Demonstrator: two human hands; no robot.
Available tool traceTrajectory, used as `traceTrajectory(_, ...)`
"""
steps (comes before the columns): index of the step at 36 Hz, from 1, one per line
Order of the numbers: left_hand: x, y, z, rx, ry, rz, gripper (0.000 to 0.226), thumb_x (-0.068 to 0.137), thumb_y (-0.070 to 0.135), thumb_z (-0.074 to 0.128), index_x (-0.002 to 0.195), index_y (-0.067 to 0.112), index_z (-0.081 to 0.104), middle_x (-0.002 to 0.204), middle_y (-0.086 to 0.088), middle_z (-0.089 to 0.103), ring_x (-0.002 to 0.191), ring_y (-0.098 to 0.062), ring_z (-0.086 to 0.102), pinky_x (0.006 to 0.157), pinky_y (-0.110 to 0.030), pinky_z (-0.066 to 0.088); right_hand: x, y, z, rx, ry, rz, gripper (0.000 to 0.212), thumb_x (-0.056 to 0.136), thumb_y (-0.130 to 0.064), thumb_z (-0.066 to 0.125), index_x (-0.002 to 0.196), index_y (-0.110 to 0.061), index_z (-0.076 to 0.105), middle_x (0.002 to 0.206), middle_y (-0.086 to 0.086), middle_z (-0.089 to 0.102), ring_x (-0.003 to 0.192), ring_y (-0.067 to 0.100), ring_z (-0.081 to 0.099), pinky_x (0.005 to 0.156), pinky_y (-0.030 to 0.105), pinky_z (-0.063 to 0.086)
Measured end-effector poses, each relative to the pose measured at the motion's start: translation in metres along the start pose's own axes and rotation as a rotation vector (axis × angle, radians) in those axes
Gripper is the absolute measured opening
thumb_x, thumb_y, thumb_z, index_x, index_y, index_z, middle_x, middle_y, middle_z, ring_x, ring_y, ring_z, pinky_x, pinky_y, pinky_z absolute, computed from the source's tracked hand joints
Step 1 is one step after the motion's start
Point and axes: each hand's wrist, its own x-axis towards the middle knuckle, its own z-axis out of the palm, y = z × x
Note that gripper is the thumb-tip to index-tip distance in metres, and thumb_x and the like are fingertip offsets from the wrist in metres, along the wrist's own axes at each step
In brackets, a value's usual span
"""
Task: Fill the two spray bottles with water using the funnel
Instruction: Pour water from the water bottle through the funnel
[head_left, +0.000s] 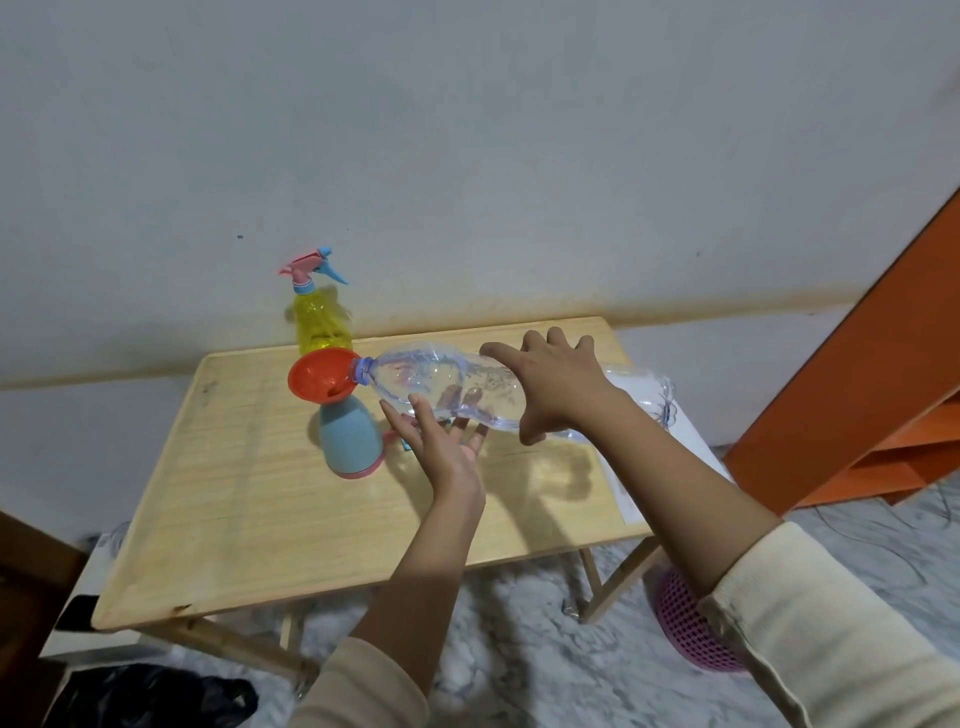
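Red funnel (323, 382) seated in the neck of a blue spray bottle (349, 439) with pink base, standing toward the far middle of a small wooden folding table (249, 519). Clear plastic water bottle (447, 389) held nearly level above the tabletop, its blue-ringed mouth resting over the funnel's rim, water visible inside along the lower side. Right hand (558, 384) clamped over the top of the bottle's middle, fingers spread across the far side and thumb hooked under the near side. Left hand (441, 444) cupped beneath the bottle closer to the neck, palm up, fingers open and pressed against the underside, seen partly through the clear plastic. Behind the funnel, at the table's far edge by the pale wall (467, 156), a yellow spray bottle (321, 327) standing upright with a pink and blue trigger head fitted. Small blue and pink piece just visible on the table behind the left hand, mostly hidden. White sheet (675, 431) lying along the table's right side, partly under the water bottle's base. Orange wooden shelving (883, 364) leaning in at right, a purple perforated basket (691, 629) on the marbled floor under the right forearm, a black bag (150, 696) on the floor at lower left. Cream sleeves (831, 623) pushed up both forearms.
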Motion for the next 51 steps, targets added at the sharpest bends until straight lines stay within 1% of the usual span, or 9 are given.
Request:
traceTrajectory(12,0.000,-0.001,-0.001,0.000,-0.015,0.030,0.057,0.097,0.042,0.044,0.143,0.050,0.012,0.151,-0.005,0.033,0.095,-0.020,0.060,0.062,-0.034,0.053,-0.001,0.000,-0.002,-0.002,0.010,-0.002,0.101,0.058,-0.027,0.075,0.140,-0.039,0.018,0.124,0.006,0.043,0.116,0.030,0.036,0.090,0.046,0.033)
traceTrajectory(20,-0.003,0.004,0.005,-0.014,-0.002,0.012,0.056,0.099,0.039,0.043,0.144,0.047,0.012,0.118,-0.002,0.057,0.104,-0.030,0.064,0.072,-0.038,0.053,0.001,-0.001,-0.003,-0.009,0.022,-0.002,0.100,0.056,-0.026,0.074,0.139,-0.039,0.019,0.123,0.006,0.043,0.117,0.031,0.035,0.090,0.046,0.033)
traceTrajectory(27,-0.001,0.003,0.004,-0.003,0.005,-0.004,0.057,0.097,0.042,0.046,0.142,0.051,0.013,0.149,-0.006,0.036,0.118,-0.035,0.056,0.070,-0.040,0.054,0.002,0.000,-0.002,-0.009,0.025,-0.007,0.100,0.057,-0.026,0.074,0.139,-0.039,0.019,0.124,0.006,0.042,0.118,0.030,0.035,0.088,0.046,0.033)
traceTrajectory(33,-0.001,0.002,0.004,0.015,0.007,0.027,0.056,0.099,0.039,0.043,0.144,0.047,0.013,0.121,-0.002,0.058,0.102,-0.030,0.065,0.065,-0.036,0.053,0.004,0.002,0.004,0.021,0.015,-0.001,0.101,0.057,-0.029,0.075,0.139,-0.040,0.017,0.122,0.006,0.042,0.115,0.030,0.035,0.088,0.046,0.033)
traceTrajectory(37,0.002,0.002,0.002,0.078,0.017,0.041,0.055,0.097,0.042,0.044,0.143,0.049,0.014,0.146,-0.003,0.040,0.116,-0.032,0.058,0.071,-0.038,0.052,0.004,0.003,0.012,0.076,0.005,0.004,0.103,0.057,-0.031,0.077,0.140,-0.040,0.017,0.122,0.006,0.042,0.115,0.029,0.036,0.088,0.047,0.034)
traceTrajectory(40,0.005,0.002,0.000,0.136,-0.003,0.068,0.057,0.097,0.042,0.045,0.143,0.049,0.013,0.148,-0.002,0.038,0.118,-0.034,0.056,0.074,-0.039,0.052,0.003,0.004,0.020,0.137,0.010,0.011,0.102,0.057,-0.031,0.077,0.139,-0.040,0.017,0.120,0.005,0.041,0.114,0.028,0.036,0.088,0.047,0.034)
traceTrajectory(44,0.009,0.004,-0.003,0.253,-0.041,0.158,0.053,0.098,0.041,0.044,0.142,0.051,0.016,0.113,0.007,0.064,0.111,-0.028,0.062,0.074,-0.037,0.055,0.001,0.006,0.032,0.227,0.038,0.024,0.101,0.058,-0.032,0.076,0.140,-0.041,0.018,0.120,0.004,0.041,0.112,0.027,0.036,0.085,0.043,0.033)
traceTrajectory(47,0.012,0.006,-0.002,0.348,-0.086,0.223,0.053,0.098,0.043,0.042,0.141,0.054,0.015,0.123,0.003,0.060,0.116,-0.024,0.059,0.083,-0.041,0.053,0.001,0.009,0.040,0.297,0.070,0.032,0.103,0.057,-0.034,0.077,0.140,-0.042,0.017,0.120,0.003,0.041,0.110,0.026,0.037,0.082,0.041,0.032)
traceTrajectory(51,0.016,0.010,0.006,0.450,-0.177,0.288,0.054,0.099,0.039,0.042,0.141,0.054,0.013,0.111,0.002,0.064,0.117,-0.027,0.058,0.091,-0.048,0.049,0.001,0.016,0.052,0.386,0.093,0.052,0.106,0.056,-0.036,0.079,0.140,-0.040,0.015,0.117,0.001,0.041,0.107,0.025,0.039,0.081,0.039,0.036)
